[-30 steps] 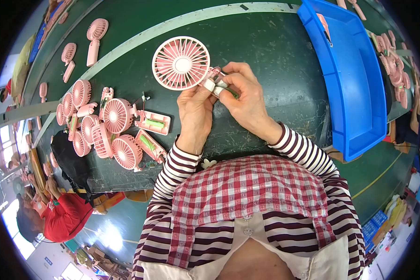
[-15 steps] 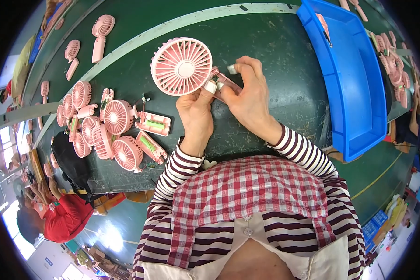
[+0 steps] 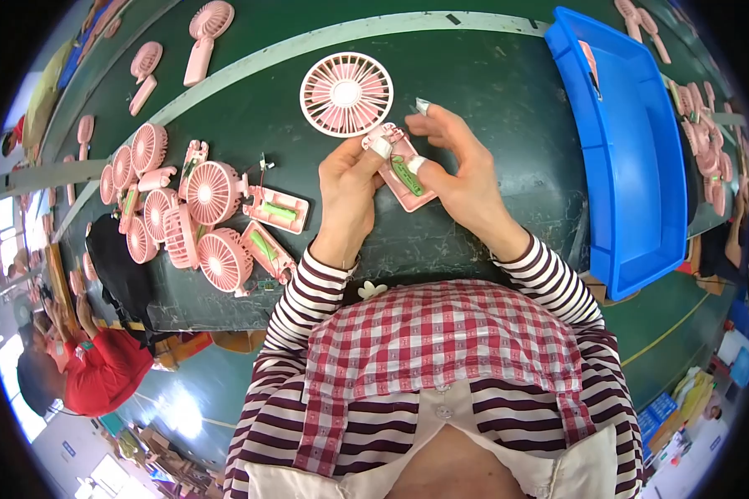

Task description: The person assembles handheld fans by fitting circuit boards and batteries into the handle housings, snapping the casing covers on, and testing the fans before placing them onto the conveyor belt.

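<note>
A pink handheld fan (image 3: 346, 94) is held over the dark green table, its round grille pointing away from me. Its handle is open like a shell, with a green battery (image 3: 406, 175) lying inside. My left hand (image 3: 347, 191) pinches the fan at the neck between thumb and fingers. At the handle's right side is my right hand (image 3: 470, 183), its thumb pressing at the battery and its index finger raised. White tape wraps several of my fingertips. What my right hand's lower fingers touch is hidden.
Several pink fans (image 3: 212, 193) with opened handles lie heaped on the left, beside a black cloth (image 3: 121, 262). A blue bin (image 3: 595, 158) stands at the right. More fans (image 3: 210, 21) lie beyond the pale strip (image 3: 324, 43). A person in red (image 3: 108, 370) sits at the lower left.
The fan has turned so that its open handle and green battery now face me. My right hand has moved slightly right and down, its thumb now at the battery.
</note>
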`<act>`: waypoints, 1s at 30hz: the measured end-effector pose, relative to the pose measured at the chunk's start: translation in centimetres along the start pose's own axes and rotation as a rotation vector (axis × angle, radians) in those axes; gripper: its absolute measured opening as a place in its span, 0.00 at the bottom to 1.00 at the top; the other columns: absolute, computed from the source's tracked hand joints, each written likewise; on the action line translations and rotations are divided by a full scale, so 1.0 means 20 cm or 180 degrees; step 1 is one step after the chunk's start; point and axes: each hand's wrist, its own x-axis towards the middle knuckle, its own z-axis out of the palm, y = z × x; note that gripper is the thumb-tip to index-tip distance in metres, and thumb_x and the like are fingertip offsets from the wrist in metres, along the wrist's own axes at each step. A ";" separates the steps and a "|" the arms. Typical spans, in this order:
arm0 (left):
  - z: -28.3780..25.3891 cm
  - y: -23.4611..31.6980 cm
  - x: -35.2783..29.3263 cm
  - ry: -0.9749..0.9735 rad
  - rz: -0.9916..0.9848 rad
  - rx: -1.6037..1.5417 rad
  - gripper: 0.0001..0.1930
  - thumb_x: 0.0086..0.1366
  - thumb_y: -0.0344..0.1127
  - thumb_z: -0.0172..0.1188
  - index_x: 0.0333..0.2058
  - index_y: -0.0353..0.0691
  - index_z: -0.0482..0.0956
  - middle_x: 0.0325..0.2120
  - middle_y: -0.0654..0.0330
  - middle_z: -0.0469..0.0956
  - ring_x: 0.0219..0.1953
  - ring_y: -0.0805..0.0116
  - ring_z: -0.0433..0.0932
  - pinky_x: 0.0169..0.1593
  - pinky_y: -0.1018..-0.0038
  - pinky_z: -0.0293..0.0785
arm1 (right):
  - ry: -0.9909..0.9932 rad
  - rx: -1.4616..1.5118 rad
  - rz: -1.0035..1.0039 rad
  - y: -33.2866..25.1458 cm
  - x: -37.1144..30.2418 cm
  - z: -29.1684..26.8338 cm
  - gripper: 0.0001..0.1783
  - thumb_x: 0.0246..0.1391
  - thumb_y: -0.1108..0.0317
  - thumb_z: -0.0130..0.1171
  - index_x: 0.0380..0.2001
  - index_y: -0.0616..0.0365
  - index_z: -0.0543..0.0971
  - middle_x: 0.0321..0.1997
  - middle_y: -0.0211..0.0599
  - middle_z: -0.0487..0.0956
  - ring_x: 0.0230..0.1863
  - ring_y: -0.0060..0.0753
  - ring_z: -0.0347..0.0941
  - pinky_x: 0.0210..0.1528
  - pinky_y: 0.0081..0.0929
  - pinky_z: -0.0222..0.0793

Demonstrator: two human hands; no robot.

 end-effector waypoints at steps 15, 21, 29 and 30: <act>-0.04 0.01 -0.02 -0.0133 -0.0026 0.0183 0.11 0.60 0.26 0.50 0.40 0.29 0.73 0.32 0.57 0.77 0.32 0.71 0.77 0.36 0.75 0.74 | -0.0263 0.0052 -0.0465 0.03 -0.06 0.01 0.32 0.42 0.84 0.45 0.56 0.60 0.61 0.48 0.45 0.73 0.50 0.37 0.69 0.54 0.33 0.62; -0.06 0.03 -0.03 -0.0177 -0.0168 0.0074 0.09 0.59 0.26 0.53 0.37 0.30 0.75 0.29 0.58 0.77 0.29 0.73 0.76 0.33 0.77 0.73 | -0.0520 -0.1389 -0.1351 -0.01 -0.10 -0.02 0.29 0.37 0.84 0.48 0.50 0.64 0.65 0.47 0.51 0.73 0.48 0.48 0.71 0.52 0.38 0.64; -0.08 0.06 -0.08 -0.0396 -0.0370 0.0308 0.09 0.58 0.28 0.55 0.37 0.30 0.76 0.29 0.60 0.77 0.28 0.75 0.76 0.32 0.79 0.73 | -0.1145 -0.2393 -0.2382 -0.04 -0.10 -0.11 0.26 0.32 0.79 0.57 0.42 0.69 0.69 0.48 0.53 0.71 0.48 0.49 0.70 0.52 0.44 0.64; -0.08 0.07 -0.08 -0.0421 -0.0367 0.0312 0.09 0.58 0.28 0.55 0.37 0.30 0.76 0.29 0.60 0.77 0.28 0.75 0.76 0.32 0.79 0.73 | -0.1290 -0.2429 -0.2533 -0.05 -0.09 -0.12 0.26 0.32 0.78 0.58 0.42 0.69 0.69 0.49 0.53 0.71 0.49 0.49 0.69 0.53 0.44 0.64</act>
